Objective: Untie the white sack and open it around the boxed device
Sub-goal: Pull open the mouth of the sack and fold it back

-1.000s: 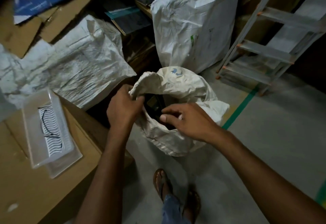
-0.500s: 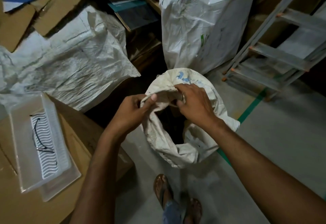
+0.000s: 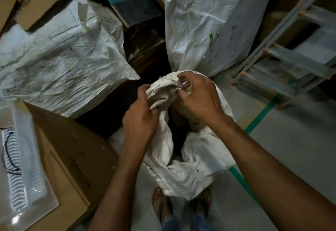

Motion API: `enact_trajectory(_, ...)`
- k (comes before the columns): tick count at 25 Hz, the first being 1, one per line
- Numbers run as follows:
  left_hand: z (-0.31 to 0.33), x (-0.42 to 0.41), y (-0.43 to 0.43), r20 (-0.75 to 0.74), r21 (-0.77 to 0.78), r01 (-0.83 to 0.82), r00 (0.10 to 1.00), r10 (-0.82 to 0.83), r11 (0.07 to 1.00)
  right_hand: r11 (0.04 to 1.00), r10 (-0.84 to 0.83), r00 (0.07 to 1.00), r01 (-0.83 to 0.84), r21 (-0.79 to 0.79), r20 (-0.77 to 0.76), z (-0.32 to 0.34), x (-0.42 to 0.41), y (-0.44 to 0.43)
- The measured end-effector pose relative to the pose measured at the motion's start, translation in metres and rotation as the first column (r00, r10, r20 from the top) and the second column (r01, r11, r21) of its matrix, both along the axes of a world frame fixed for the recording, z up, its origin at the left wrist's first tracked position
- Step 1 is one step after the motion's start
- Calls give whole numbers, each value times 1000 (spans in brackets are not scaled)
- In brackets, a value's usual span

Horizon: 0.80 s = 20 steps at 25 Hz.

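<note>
Now your left hand (image 3: pixel 141 119) grips the near-left rim of the sack (image 3: pixel 183 169), fingers closed on the cloth, while your right hand (image 3: pixel 197 97) pinches the far rim. It stands on the floor (image 3: pixel 291 154) at your feet, mouth open; the inside is too dark to read.

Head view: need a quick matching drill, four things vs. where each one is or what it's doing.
Things:
1. left hand
2. right hand
3. ladder
4. clear plastic tray

Places or states:
A. lies on a cardboard box, far left
B. pinches the far rim of the white sack
C. grips the sack's near-left rim
D. stands on the floor, upper right

Pairs: 1-C, 2-B, 3-D, 4-A
</note>
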<state>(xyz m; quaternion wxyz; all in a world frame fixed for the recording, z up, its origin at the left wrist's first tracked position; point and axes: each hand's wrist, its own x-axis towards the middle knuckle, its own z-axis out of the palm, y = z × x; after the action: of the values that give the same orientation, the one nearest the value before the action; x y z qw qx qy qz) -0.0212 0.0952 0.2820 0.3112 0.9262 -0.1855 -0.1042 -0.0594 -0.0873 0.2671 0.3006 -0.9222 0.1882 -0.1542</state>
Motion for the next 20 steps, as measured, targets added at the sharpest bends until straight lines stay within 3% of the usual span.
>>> enact_trajectory(2,-6,17,2,-243,-229,-92,969,35,969,999,-15,998,18,-46,64,-15,-4,-6)
enact_trajectory(4,-10,25,0,-484,-416,-186,874,-43,890,997,72,997,-70,-39,42,-33,-10,-8)
enact_trajectory(8,-12,31,-12,-658,-495,-426,753,-7,757,934,346,923,-356,-32,-167,-67,-10,-10)
enact_trajectory(9,-14,35,-8,-646,-483,-423,763,14,766,937,334,929,-345,-47,-159,-71,-6,-13)
enact_trajectory(11,-23,46,9,-514,-334,-281,855,76,900,954,282,952,-292,-74,-121,-66,5,-24)
enact_trajectory(12,-27,52,17,-372,-150,-168,923,102,974,944,300,944,-314,-104,-137,-60,12,-30)
enact_trajectory(14,-35,53,15,72,229,-37,997,21,973,892,343,920,-382,-242,-188,-48,24,-36)
enact_trajectory(15,-39,51,2,257,300,6,963,-87,954,878,332,921,-380,-290,-202,-43,31,-37)
enact_trajectory(16,-41,47,-14,321,309,82,929,-185,948,884,303,924,-365,-294,-235,-39,37,-37)
enact_trajectory(18,-55,47,-38,188,347,245,927,-323,905,930,242,874,-333,-158,-421,-36,54,-44)
enact_trajectory(20,-84,58,-45,55,359,319,931,-361,877,960,268,797,-269,79,-541,-38,65,-62)
